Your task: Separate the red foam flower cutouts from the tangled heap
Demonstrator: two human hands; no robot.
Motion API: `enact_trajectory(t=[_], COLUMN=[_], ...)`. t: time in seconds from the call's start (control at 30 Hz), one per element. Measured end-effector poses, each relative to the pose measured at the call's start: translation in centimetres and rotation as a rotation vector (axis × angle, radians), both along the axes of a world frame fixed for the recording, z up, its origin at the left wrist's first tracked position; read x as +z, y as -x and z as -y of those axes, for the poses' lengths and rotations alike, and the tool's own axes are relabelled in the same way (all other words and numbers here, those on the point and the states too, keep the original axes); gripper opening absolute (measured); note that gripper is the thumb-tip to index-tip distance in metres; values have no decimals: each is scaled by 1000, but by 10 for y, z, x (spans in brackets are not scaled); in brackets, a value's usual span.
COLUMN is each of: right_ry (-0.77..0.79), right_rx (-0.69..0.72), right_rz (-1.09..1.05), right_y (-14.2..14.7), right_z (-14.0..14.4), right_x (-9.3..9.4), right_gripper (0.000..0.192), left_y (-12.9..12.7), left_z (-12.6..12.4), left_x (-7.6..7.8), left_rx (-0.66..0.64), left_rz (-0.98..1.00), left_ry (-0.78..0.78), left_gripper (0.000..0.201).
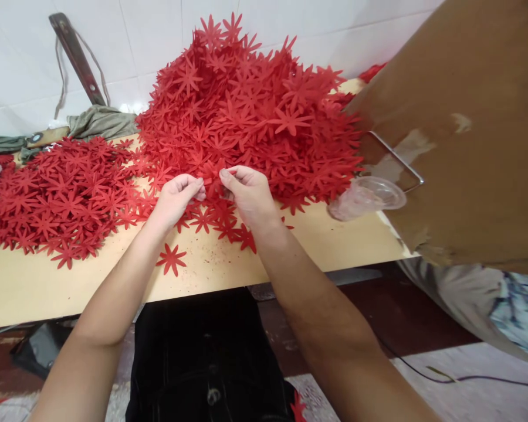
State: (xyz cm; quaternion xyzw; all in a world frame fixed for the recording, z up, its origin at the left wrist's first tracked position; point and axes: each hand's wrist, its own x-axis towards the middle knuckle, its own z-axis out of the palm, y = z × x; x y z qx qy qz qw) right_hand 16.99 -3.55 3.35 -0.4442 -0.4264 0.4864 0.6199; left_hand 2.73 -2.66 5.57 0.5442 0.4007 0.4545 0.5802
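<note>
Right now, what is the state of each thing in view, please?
Left hand: pinched, seemingly on a red flower cutout
Right hand: pinched, seemingly on the same cutout
Taller cutout pile: heaped high
Shorter cutout pile: spread low
Lone cutout: lying flat
Grey-green cloth: crumpled
Clear plastic cup: upright or tipped, unclear
Brown panel: worn in patches

Soft, bright light paled the white tiled wall (pixel 154 29); the large brown panel (pixel 475 170) looked darker and slightly blurred.
</note>
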Motion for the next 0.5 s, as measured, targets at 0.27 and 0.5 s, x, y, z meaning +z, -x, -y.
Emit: enact_trajectory(t=[0.27, 0.5], right_ry=[26, -3], right_rx=[-79, -99], right_rz=[-5, 1], right_y=[-11, -38], right_z=[-2, -1], right_x=[-5, -16], right_gripper=[46, 35], left_y=[2, 32], left_z=[-8, -23], left_x=[-1, 3], left_rx=[185, 316], left_rz=[35, 82], left_ry=[-29, 54], left_gripper=[27, 26])
